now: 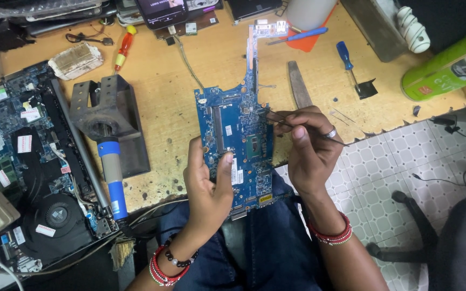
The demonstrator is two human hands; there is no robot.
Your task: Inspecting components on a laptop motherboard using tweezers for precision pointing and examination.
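A blue laptop circuit board (238, 129) lies tilted off the front edge of the wooden workbench (168, 97), its lower end over my lap. My left hand (207, 183) grips the board's lower left edge, thumb pressed on its face. My right hand (308, 145), a ring on one finger, holds thin metal tweezers (284, 119) whose tips touch the board near its right edge, above a dark square chip (254, 145).
An opened laptop chassis (33, 167) with a fan sits at the left. A soldering iron with a blue handle (111, 172) rests in a black metal stand (106, 113). Screwdrivers (346, 59), a flat metal file (297, 83), a green can (449, 64) and a phone (163, 11) lie further back. An office chair (449, 237) stands on the tiled floor at right.
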